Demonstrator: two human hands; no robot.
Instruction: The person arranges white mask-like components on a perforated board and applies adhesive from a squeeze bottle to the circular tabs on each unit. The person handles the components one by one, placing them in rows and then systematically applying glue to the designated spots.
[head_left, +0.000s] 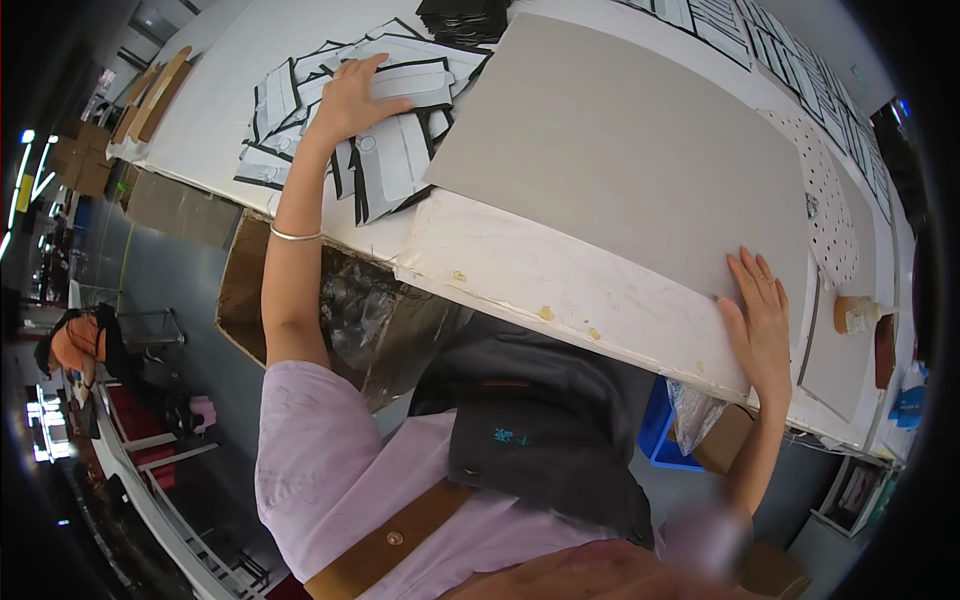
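I am watching a person working with a big grey board [620, 140]. It is lying flat on the white table [500, 255], right in front of the person. The right hand [758, 312] is resting on the near right corner of the board. Its fingers are lying out straight and its thumb is sticking out, and it is not gripping anything.

Just beside the board, on the person's left, pale cards [395, 165] with black edges are lying in a messy heap. The left hand [352, 105] is reaching over them. Its thumb and fingers are spreading wide apart; I cannot tell if the tips are touching a card.

Past the heap, a black stack [463, 20] is sitting. On the right, a sheet with dots [815, 190] is lying, and a jar [855, 314] is standing near it. The jar is wearing a pale label, too small for reading.

The person is wearing a black apron [545, 465] with small blue writing. Under the table, a box [240, 290] is holding clear plastic. Far off, someone in orange [80, 345] is bending over.
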